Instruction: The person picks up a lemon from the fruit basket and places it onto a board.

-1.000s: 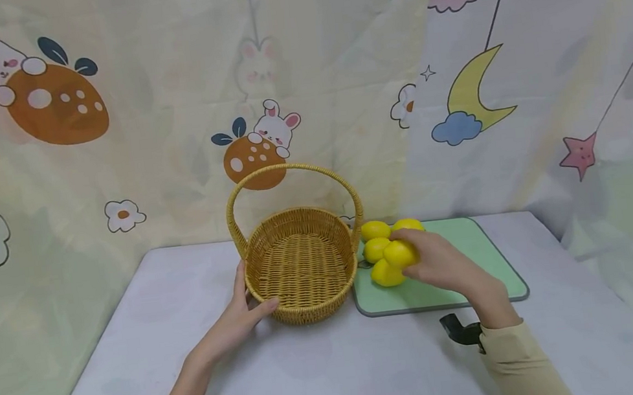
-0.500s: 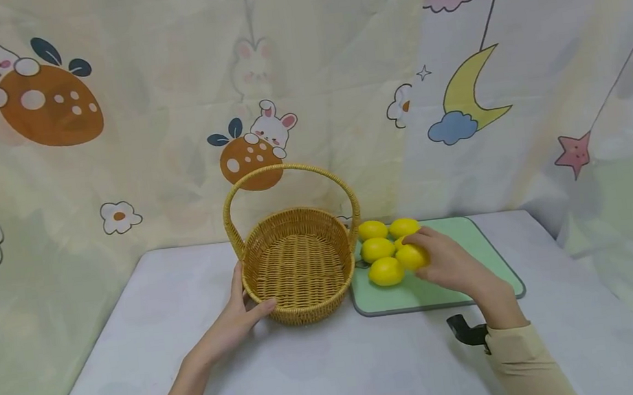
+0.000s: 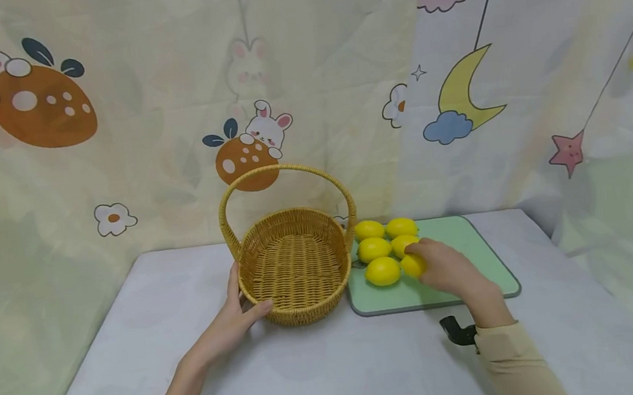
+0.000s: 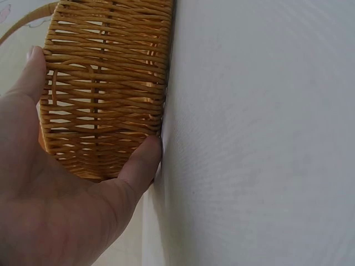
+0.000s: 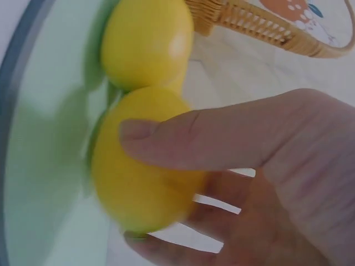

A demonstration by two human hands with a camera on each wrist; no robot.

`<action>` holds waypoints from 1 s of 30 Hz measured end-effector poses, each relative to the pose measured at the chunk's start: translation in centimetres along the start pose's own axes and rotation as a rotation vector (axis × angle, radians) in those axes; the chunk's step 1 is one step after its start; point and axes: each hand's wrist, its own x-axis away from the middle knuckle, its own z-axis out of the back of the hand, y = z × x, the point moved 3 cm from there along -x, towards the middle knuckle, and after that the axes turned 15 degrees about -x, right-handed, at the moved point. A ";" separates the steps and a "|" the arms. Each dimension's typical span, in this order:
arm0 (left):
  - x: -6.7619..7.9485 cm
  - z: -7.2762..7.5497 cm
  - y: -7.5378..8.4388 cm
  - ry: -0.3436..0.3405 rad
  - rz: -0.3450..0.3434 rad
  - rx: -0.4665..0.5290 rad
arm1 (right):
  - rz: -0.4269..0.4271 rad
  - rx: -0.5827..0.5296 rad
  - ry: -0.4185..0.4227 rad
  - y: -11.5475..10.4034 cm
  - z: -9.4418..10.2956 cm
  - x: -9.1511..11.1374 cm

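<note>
My left hand (image 3: 225,325) grips the near left side of a round wicker basket (image 3: 301,316) with a tall arched handle. The left wrist view shows the thumb and a finger spread against its woven wall (image 4: 105,83). My right hand (image 3: 450,270) holds a yellow lemon (image 3: 412,267) at the front right of a group of lemons on a green cutting board (image 3: 461,233). In the right wrist view, the thumb lies over the held lemon (image 5: 138,183), with fingers on its other side. Another lemon (image 5: 147,44) touches it. The inside of the basket shows only bare weave.
Several other lemons (image 3: 374,249) lie in two columns on the board's left part, close to the basket. A white cloth (image 3: 337,377) covers the table. Behind it hangs a printed curtain (image 3: 328,92). Each wrist carries a black camera mount (image 3: 459,331).
My right hand first moved right with the lemon, then lowered it toward the board beside the front-left lemon. The left hand and basket stay put; the head view has shifted slightly.
</note>
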 end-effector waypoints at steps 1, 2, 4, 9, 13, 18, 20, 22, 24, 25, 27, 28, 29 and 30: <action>0.0 0.0 0.0 0.000 -0.002 0.002 | 0.001 0.003 -0.003 0.1 -0.1 0.0; 0.0 0.0 0.0 0.000 -0.003 0.003 | 0.002 0.004 -0.006 0.2 -0.2 0.0; 0.0 0.0 -0.1 -0.001 0.000 0.000 | 0.005 0.005 -0.007 0.3 -0.4 -0.1; 0.1 0.2 0.0 -0.004 0.011 -0.011 | 0.024 -0.009 0.002 0.7 -0.5 -0.2; 0.2 0.3 0.1 -0.006 0.012 -0.008 | 0.056 -0.023 0.006 0.9 -0.6 -0.3; 0.3 0.2 0.1 -0.008 0.016 -0.006 | 0.089 -0.039 0.008 1.0 -0.6 -0.5; 0.3 0.1 0.0 -0.009 0.018 -0.003 | 0.094 -0.045 0.009 1.1 -0.5 -0.5; 0.3 0.1 -0.1 -0.011 0.021 -0.003 | 0.096 -0.058 0.007 1.1 -0.5 -0.5; 0.3 0.1 -0.1 -0.013 0.023 -0.005 | 0.091 -0.074 0.002 1.2 -0.4 -0.5; 0.3 0.1 -0.1 -0.015 0.023 -0.005 | 0.088 -0.082 0.000 1.2 -0.4 -0.5; 0.3 0.1 0.0 -0.016 0.024 -0.006 | 0.086 -0.094 -0.003 1.2 -0.3 -0.4; 0.3 0.2 0.0 -0.015 0.022 -0.007 | 0.086 -0.096 -0.001 1.1 -0.2 -0.4; 0.3 0.2 0.0 -0.014 0.021 -0.007 | 0.086 -0.098 0.001 1.1 -0.2 -0.5; 0.2 0.2 0.0 -0.012 0.019 -0.007 | 0.090 -0.099 0.005 1.0 -0.1 -0.5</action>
